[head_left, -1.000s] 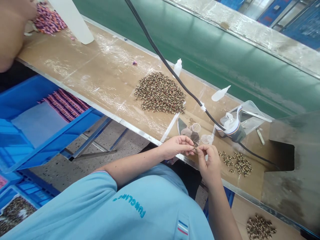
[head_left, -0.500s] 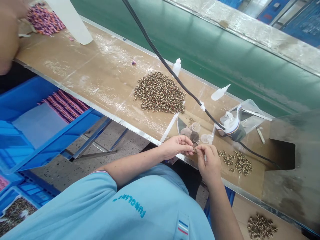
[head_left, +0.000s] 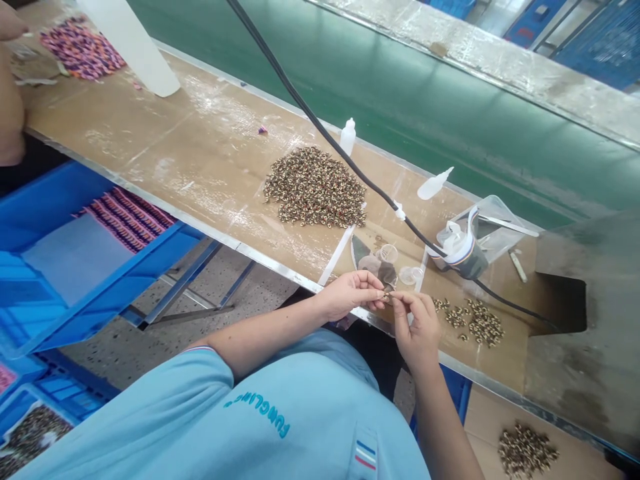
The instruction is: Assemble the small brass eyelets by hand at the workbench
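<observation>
My left hand (head_left: 356, 293) and my right hand (head_left: 416, 321) meet at the table's near edge, fingertips almost touching. Between them is a tiny gold-and-dark curved piece (head_left: 387, 295), pinched by both hands; its details are too small to make out. Just beyond my fingers lie a dark cloth scrap (head_left: 387, 272) and small clear plastic cups (head_left: 388, 253). Right of my right hand, a small group of similar curved pieces (head_left: 484, 323) is spread on the board. A large heap of them (head_left: 315, 187) sits farther back, left of the cups.
A black cable (head_left: 310, 113) crosses above the table to a dark pouch (head_left: 470, 260). Two white squeeze bottles (head_left: 348, 137) are along the back edge. Another person's arm (head_left: 10, 100) is at far left, near pink-purple pieces (head_left: 83, 50). Blue crates (head_left: 45, 267) stand below left.
The whole view has shifted slightly. Both hands stay pinched together over the small piece, with only slight finger movement. The other person's arm at far left has moved.
</observation>
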